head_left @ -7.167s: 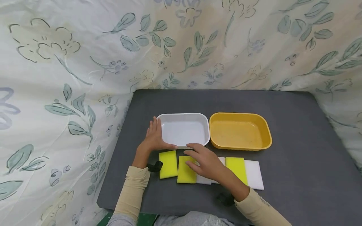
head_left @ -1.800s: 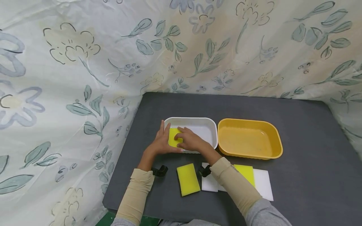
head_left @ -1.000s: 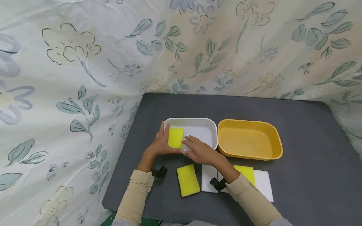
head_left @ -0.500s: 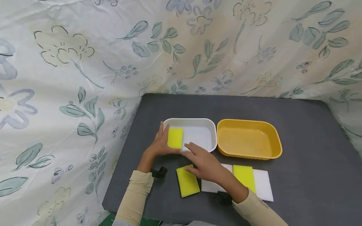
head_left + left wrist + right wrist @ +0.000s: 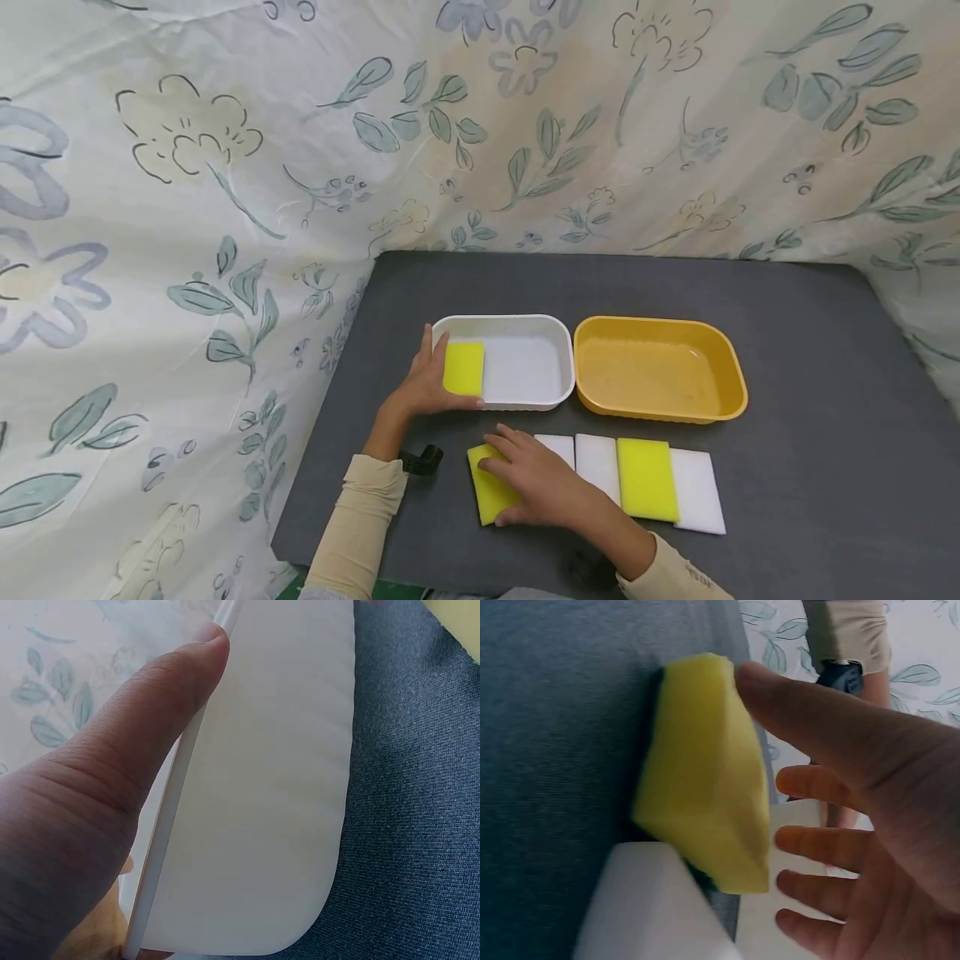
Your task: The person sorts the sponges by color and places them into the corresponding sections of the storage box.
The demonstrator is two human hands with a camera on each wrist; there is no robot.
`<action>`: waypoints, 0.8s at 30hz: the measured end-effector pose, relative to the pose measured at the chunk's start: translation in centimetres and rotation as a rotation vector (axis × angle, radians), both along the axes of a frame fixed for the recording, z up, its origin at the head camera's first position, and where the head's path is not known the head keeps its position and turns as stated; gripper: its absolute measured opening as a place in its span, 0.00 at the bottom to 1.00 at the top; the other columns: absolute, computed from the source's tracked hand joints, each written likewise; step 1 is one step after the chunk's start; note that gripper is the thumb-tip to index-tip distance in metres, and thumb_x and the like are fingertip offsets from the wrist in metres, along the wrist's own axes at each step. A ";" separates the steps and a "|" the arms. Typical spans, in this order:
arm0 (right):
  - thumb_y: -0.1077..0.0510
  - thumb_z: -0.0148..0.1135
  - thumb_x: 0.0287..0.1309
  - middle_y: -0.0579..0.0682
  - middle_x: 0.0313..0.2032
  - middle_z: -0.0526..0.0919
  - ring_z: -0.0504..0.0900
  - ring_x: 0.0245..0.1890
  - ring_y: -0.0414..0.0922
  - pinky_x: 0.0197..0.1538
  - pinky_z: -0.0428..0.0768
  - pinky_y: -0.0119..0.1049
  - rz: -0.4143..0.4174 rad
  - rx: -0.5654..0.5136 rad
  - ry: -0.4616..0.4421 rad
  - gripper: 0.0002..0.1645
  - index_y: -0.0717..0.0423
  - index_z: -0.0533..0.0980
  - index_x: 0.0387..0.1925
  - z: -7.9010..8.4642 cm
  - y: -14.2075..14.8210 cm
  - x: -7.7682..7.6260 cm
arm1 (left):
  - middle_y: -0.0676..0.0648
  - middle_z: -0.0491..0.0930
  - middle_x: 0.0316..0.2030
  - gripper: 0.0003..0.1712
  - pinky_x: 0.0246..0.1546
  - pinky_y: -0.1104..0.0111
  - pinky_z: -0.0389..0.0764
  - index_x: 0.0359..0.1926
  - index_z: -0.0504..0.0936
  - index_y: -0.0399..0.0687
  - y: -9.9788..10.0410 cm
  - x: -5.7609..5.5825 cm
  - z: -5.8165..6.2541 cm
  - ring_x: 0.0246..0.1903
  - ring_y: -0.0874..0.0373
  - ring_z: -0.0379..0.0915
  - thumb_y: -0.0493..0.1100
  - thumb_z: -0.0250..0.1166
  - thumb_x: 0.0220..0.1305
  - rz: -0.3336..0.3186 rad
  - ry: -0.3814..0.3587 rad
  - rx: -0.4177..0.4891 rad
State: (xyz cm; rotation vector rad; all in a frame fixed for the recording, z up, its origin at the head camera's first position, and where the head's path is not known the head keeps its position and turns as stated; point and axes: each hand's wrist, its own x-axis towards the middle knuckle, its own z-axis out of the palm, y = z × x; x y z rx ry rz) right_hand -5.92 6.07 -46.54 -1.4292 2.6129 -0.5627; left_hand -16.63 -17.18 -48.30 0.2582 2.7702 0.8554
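In the head view, the white tray (image 5: pixel 528 362) is sitting on the bench (image 5: pixel 810 417) just beside the orange-yellow tray (image 5: pixel 660 371), with a placed sponge (image 5: pixel 465 369) lying towards its left end. A slip could be coming from the crooked yellow sponge (image 5: pixel 495 492), the leftmost of the row: it is lying askew near the first white sponge (image 5: pixel 556 446), so a wide grasp might be catching both. The right hand (image 5: pixel 543 479) is hovering low over it, fingers spreading forward and holding nothing, while the left hand (image 5: pixel 431 387) is spanning the white tray's near left corner, unclenched

In the left wrist view, the thumb is lying nearly straight along the rim (the other fingers are mostly hiding); too much pressure there could be tipping or sliding the tray

In the right wrist view, the thumb tip is meeting or nearly meeting the sponge's edge, contact being unclear, so an off-centre pinch could be twisting it; the other fingers are staying clear of it
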 end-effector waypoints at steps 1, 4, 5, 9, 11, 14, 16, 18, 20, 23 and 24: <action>0.36 0.70 0.36 0.56 0.61 0.64 0.57 0.62 0.56 0.58 0.62 0.48 -0.004 0.029 -0.018 0.43 0.49 0.71 0.55 -0.1 0.0 0.1 | 0.50 0.19 0.68 0.76 0.55 0.44 0.54 0.70 0.36 0.56 0.0 0.0 0.0 0.66 0.44 0.34 0.78 0.65 0.24 0.000 -0.002 -0.002; 0.36 0.71 0.34 0.56 0.62 0.61 0.55 0.63 0.57 0.57 0.62 0.50 -0.009 0.074 -0.043 0.46 0.49 0.68 0.57 -0.7 0.0 0.5 | 0.48 0.21 0.68 0.76 0.55 0.45 0.54 0.70 0.36 0.56 0.0 0.1 0.1 0.65 0.45 0.34 0.77 0.66 0.24 0.006 -0.002 -0.007; 0.37 0.72 0.34 0.56 0.63 0.60 0.54 0.63 0.58 0.57 0.62 0.50 -0.009 0.078 -0.041 0.47 0.49 0.68 0.57 -0.8 0.0 0.6 | 0.47 0.22 0.68 0.76 0.55 0.44 0.54 0.70 0.36 0.56 0.0 0.1 0.1 0.65 0.44 0.35 0.77 0.66 0.24 0.006 0.002 -0.006; 0.42 0.74 0.33 0.57 0.63 0.60 0.55 0.63 0.57 0.57 0.63 0.48 -0.014 0.067 -0.010 0.46 0.50 0.67 0.57 -1.3 -0.2 0.8 | 0.45 0.24 0.68 0.76 0.54 0.44 0.55 0.70 0.38 0.55 -0.1 0.2 0.2 0.65 0.43 0.36 0.77 0.66 0.23 0.013 0.008 0.000; 0.44 0.75 0.33 0.57 0.63 0.60 0.56 0.63 0.57 0.56 0.64 0.47 -0.019 0.063 -0.006 0.45 0.50 0.68 0.57 -1.4 -0.3 0.9 | 0.46 0.24 0.68 0.76 0.54 0.44 0.55 0.70 0.37 0.56 -0.1 0.2 0.2 0.65 0.43 0.36 0.77 0.66 0.23 0.013 0.007 -0.004; 0.45 0.75 0.33 0.58 0.63 0.60 0.57 0.62 0.56 0.56 0.64 0.46 -0.027 0.061 -0.009 0.45 0.51 0.68 0.56 -1.5 -0.4 1.0 | 0.47 0.23 0.68 0.76 0.54 0.44 0.55 0.70 0.37 0.57 -0.1 0.2 0.1 0.65 0.43 0.36 0.78 0.66 0.22 0.017 0.001 -0.009; 0.45 0.76 0.33 0.58 0.63 0.60 0.57 0.62 0.56 0.56 0.65 0.46 -0.032 0.062 -0.006 0.45 0.50 0.68 0.56 -1.5 -0.5 1.0 | 0.47 0.23 0.68 0.77 0.54 0.44 0.55 0.70 0.37 0.57 -0.1 0.2 0.1 0.65 0.44 0.35 0.78 0.66 0.22 0.019 0.000 -0.011; 0.46 0.76 0.33 0.59 0.63 0.60 0.57 0.62 0.56 0.56 0.65 0.45 -0.035 0.063 -0.002 0.45 0.50 0.67 0.56 -1.6 -0.5 1.0 | 0.47 0.23 0.68 0.76 0.54 0.44 0.55 0.70 0.37 0.57 -0.1 0.2 0.1 0.65 0.44 0.35 0.78 0.66 0.22 0.019 0.000 -0.006; 0.46 0.76 0.32 0.59 0.62 0.61 0.58 0.62 0.55 0.56 0.65 0.45 -0.036 0.057 0.007 0.45 0.50 0.67 0.56 -1.7 -0.6 1.1 | 0.47 0.23 0.68 0.76 0.54 0.44 0.55 0.70 0.37 0.57 -0.1 0.2 0.2 0.65 0.44 0.35 0.77 0.67 0.22 0.016 -0.002 -0.001; 0.47 0.76 0.32 0.57 0.60 0.63 0.60 0.59 0.53 0.55 0.66 0.43 -0.030 0.034 0.030 0.45 0.50 0.67 0.55 -1.9 -0.8 1.0 | 0.48 0.22 0.68 0.76 0.54 0.44 0.55 0.70 0.37 0.57 -0.1 0.2 0.3 0.65 0.43 0.35 0.76 0.67 0.23 0.018 -0.007 0.010; 0.47 0.76 0.31 0.56 0.59 0.64 0.61 0.58 0.51 0.54 0.67 0.42 -0.027 0.024 0.039 0.44 0.50 0.67 0.54 -2.0 -0.8 0.9 | 0.49 0.22 0.68 0.76 0.54 0.44 0.55 0.70 0.37 0.57 -0.2 0.2 0.3 0.65 0.43 0.35 0.76 0.67 0.23 0.019 -0.008 0.011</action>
